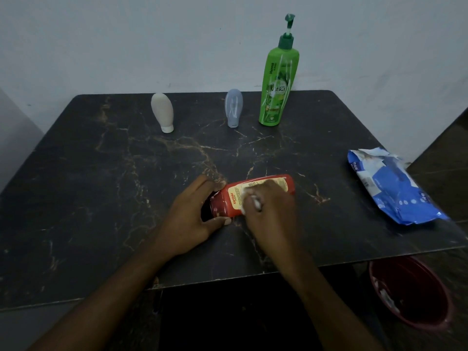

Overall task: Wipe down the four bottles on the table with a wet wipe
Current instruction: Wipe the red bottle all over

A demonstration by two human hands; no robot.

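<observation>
We have the red Karthika bottle (228,202) lying on its side on the dark marbled table (101,186), near the front edge, with its dark cap end pointing left. Our left hand (192,219) grips that cap end, thumb on the near side and fingers curled over the far side. Our right hand (271,209) lies over the bottle's yellow label just right of that grip, fingers bent round a crumpled white wet wipe (243,201) and pressing it on the label. Well beyond the grip three bottles stand in a row near the wall: a cream squeeze bottle (162,111) and a grey-blue squeeze bottle (233,106), both on their caps, and a tall green Vatika pump bottle (277,84). Far right of the grip lies a blue wet-wipe pack (390,188). Below the table's right corner stands a dark red bin (415,292).
</observation>
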